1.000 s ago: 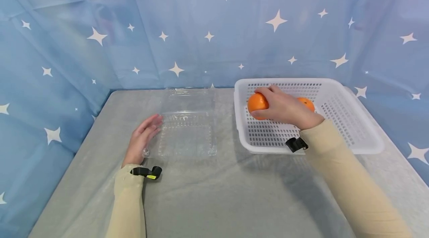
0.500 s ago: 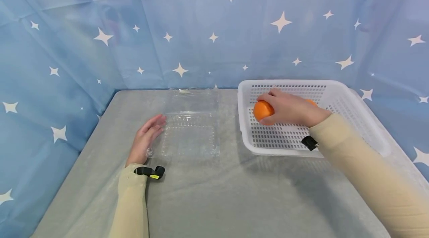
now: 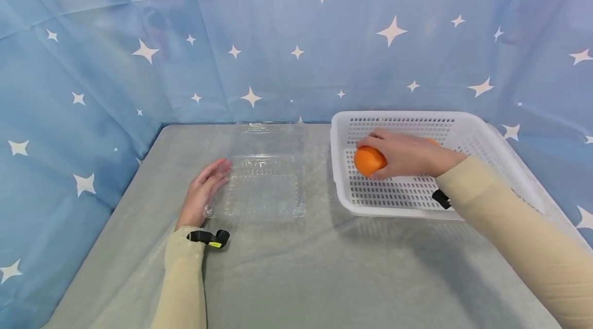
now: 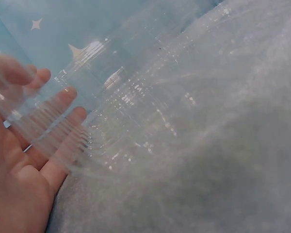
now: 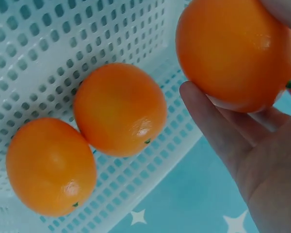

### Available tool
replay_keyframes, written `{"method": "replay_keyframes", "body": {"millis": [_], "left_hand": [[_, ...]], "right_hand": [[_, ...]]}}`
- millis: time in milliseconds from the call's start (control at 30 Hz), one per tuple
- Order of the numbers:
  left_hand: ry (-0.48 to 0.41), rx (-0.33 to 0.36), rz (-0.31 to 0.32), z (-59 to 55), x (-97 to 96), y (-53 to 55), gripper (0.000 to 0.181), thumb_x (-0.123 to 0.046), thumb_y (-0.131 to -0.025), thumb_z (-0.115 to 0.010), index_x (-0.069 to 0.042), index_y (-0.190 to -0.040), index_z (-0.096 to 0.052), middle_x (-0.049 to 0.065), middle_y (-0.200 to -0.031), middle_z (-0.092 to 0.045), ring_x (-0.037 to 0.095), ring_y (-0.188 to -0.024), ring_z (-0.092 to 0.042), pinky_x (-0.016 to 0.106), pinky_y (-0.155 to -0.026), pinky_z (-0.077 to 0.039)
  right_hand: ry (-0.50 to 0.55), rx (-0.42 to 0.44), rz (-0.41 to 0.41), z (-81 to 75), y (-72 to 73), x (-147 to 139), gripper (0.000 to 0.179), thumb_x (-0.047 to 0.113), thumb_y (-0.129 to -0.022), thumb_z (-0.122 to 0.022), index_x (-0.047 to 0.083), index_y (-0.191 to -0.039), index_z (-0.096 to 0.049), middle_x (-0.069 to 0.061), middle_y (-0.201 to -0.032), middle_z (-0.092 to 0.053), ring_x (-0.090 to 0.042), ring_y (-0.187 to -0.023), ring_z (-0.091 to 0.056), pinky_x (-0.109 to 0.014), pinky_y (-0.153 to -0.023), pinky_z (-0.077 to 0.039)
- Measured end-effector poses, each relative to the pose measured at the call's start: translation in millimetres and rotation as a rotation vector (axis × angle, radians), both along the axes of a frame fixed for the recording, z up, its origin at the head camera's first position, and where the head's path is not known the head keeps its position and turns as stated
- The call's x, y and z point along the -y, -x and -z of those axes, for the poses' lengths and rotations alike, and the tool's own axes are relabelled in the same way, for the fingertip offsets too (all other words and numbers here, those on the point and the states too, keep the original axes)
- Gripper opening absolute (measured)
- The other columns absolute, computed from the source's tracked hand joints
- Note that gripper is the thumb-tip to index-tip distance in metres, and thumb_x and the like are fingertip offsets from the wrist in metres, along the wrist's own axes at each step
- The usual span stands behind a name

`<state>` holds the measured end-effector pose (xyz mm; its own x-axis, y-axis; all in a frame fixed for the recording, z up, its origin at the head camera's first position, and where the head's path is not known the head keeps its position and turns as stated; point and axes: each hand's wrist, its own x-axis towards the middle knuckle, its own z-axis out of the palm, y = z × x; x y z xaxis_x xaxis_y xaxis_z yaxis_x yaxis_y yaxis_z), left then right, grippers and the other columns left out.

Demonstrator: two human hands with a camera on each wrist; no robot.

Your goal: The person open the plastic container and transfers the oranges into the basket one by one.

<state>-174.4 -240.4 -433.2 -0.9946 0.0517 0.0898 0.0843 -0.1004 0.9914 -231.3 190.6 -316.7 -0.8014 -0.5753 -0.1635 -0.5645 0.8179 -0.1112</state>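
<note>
My right hand (image 3: pixel 403 154) grips an orange (image 3: pixel 369 161) over the left part of the white perforated basket (image 3: pixel 339 190). The right wrist view shows thumb and fingers around this orange (image 5: pixel 235 53), apart from two other oranges: one orange (image 5: pixel 120 109) touches another orange (image 5: pixel 51 166) in the basket. In the head view my right hand mostly hides that pair. On the left, a clear plastic clamshell box (image 3: pixel 264 192) lies with its lid (image 3: pixel 268 138) folded back. My left hand (image 3: pixel 201 192) rests along the box's left side, fingers extended, seen partly through clear plastic in the left wrist view.
A grey cloth (image 3: pixel 296 277) covers the table. Behind it and along its left hangs a blue curtain (image 3: pixel 204 30) with white stars. Grey cloth separates the clear box from the basket.
The right hand and its orange have come slightly nearer and to the right within the basket, covering more of the orange behind. My left hand stays beside the box. The head view has shifted slightly.
</note>
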Motion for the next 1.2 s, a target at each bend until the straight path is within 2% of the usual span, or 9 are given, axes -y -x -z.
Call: {"method": "replay_keyframes", "body": {"millis": [233, 367, 533, 700, 833, 1200], "left_hand": [[0.001, 0.007, 0.001, -0.5, -0.1, 0.1, 0.04, -0.009, -0.095, -0.039, -0.004, -0.135, -0.036, 0.016, -0.135, -0.039, 0.029, -0.125, -0.035, 0.044, -0.103, -0.025], [0.0, 0.003, 0.004, -0.6, -0.4, 1.4, 0.04, -0.008, -0.095, -0.039, -0.003, -0.135, -0.036, 0.016, -0.135, -0.039, 0.029, -0.124, -0.035, 0.044, -0.103, -0.026], [0.001, -0.005, 0.004, -0.5, -0.6, 2.7, 0.039, -0.007, -0.095, -0.038, -0.003, -0.134, -0.036, 0.017, -0.135, -0.039, 0.029, -0.124, -0.035, 0.045, -0.103, -0.026], [-0.007, -0.005, -0.001, 0.1, 0.0, 2.6, 0.04, -0.007, -0.095, -0.039, -0.003, -0.134, -0.036, 0.016, -0.135, -0.039, 0.029, -0.124, -0.036, 0.044, -0.103, -0.026], [-0.014, -0.007, 0.003, 0.6, -0.9, 1.8, 0.04, -0.007, -0.095, -0.039, -0.003, -0.135, -0.035, 0.016, -0.136, -0.038, 0.028, -0.125, -0.035, 0.045, -0.103, -0.025], [-0.002, -0.002, -0.011, 1.2, -0.6, 0.0, 0.04, -0.007, -0.095, -0.039, -0.001, -0.134, -0.036, 0.017, -0.135, -0.039, 0.028, -0.124, -0.036, 0.045, -0.103, -0.026]], "right_hand": [[-0.03, -0.006, -0.036, 4.3, 1.8, -6.2, 0.054, 0.041, -0.068, -0.071, 0.037, -0.116, -0.049, 0.013, -0.11, -0.044, -0.009, -0.088, -0.048, -0.028, -0.062, -0.042], [-0.051, 0.009, -0.025, 7.6, 2.7, -9.3, 0.062, 0.04, -0.067, -0.071, 0.037, -0.123, -0.044, 0.009, -0.117, -0.042, -0.01, -0.091, -0.049, -0.027, -0.06, -0.042], [-0.063, 0.064, 0.0, 8.9, 1.6, -11.5, 0.066, 0.037, -0.067, -0.072, 0.036, -0.126, -0.043, 0.005, -0.118, -0.039, -0.012, -0.09, -0.048, -0.025, -0.058, -0.042], [-0.092, 0.122, -0.014, 7.9, -0.1, -13.0, 0.058, 0.033, -0.068, -0.073, 0.032, -0.121, -0.049, 0.002, -0.12, -0.036, -0.014, -0.084, -0.049, -0.027, -0.059, -0.041], [-0.128, 0.12, -0.036, 8.9, -0.2, -15.2, 0.054, 0.031, -0.068, -0.072, 0.031, -0.117, -0.05, 0.001, -0.123, -0.034, -0.014, -0.082, -0.049, -0.028, -0.06, -0.04], [-0.162, 0.114, -0.049, 12.3, -0.3, -17.4, 0.059, 0.038, -0.066, -0.075, 0.028, -0.119, -0.051, -0.003, -0.117, -0.043, -0.02, -0.096, -0.044, -0.036, -0.065, -0.043]]}}
